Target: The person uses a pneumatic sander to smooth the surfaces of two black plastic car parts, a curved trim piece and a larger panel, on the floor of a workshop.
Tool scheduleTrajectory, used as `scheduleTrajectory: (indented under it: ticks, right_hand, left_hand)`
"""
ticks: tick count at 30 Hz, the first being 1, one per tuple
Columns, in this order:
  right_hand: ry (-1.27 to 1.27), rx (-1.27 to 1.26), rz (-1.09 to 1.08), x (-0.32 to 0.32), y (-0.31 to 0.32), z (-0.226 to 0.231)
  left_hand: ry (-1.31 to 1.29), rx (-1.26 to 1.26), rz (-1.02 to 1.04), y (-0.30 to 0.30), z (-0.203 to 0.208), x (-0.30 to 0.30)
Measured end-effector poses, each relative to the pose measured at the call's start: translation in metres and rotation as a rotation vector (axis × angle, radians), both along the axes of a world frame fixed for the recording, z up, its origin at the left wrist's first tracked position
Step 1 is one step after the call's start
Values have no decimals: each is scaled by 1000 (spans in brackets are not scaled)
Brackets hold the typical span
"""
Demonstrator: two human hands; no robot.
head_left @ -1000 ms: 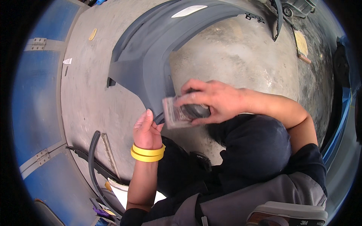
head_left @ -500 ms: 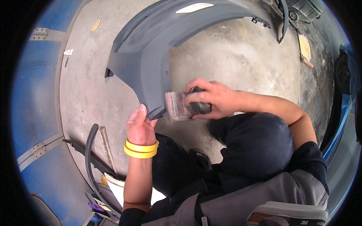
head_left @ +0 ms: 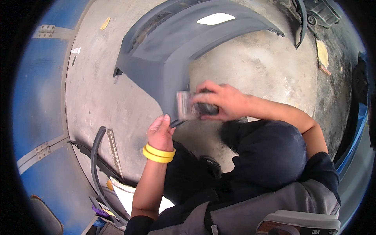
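Observation:
A large grey car bumper cover (head_left: 150,64) curves across the floor, one narrow end toward me. My left hand (head_left: 161,132), with two yellow bands (head_left: 158,152) at the wrist, grips that near tip, its thumb on top. My right hand (head_left: 229,101) is wrapped round a hand-held sanding tool (head_left: 185,105) with a dark rounded top. Motion blurs the tool, its flat pad overlapping the bumper's right edge just above my left hand. The pad's underside is hidden, so I cannot tell how firmly it touches.
Blue metal doors (head_left: 43,86) line the left side. A dark curved strip (head_left: 95,156) and a narrow metal strip (head_left: 113,152) lie near my left arm. At the right are a yellow pad (head_left: 322,53) and a black wheeled cart (head_left: 327,13).
My left hand and the bumper's near end have shifted right. The sanding tool now overlaps the panel's edge more, having been beside it. The view has moved slightly too.

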State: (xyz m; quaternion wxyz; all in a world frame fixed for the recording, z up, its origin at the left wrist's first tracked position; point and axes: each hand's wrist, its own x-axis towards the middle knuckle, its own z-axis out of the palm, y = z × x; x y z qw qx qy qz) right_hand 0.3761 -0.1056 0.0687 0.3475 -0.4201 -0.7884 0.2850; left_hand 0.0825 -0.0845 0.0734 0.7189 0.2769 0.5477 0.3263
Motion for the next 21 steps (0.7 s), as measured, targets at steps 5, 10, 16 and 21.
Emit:
scheduleTrajectory:
  ticks: [5,10,16,21]
  right_hand:
    - [-249,-58,-415,14,31,-14]
    - [-508,-67,-282,0,32,-7]
    - [-717,-51,0,-65,57,-9]
    - [-750,-72,4,-104,138,-11]
  left_hand:
    - [166,11,-214,-15,-71,8]
    - [545,59,-478,-14,-110,17]
    - [656,142,-651,-19,-157,18]
    - [784,303,-805,-26,-181,4]
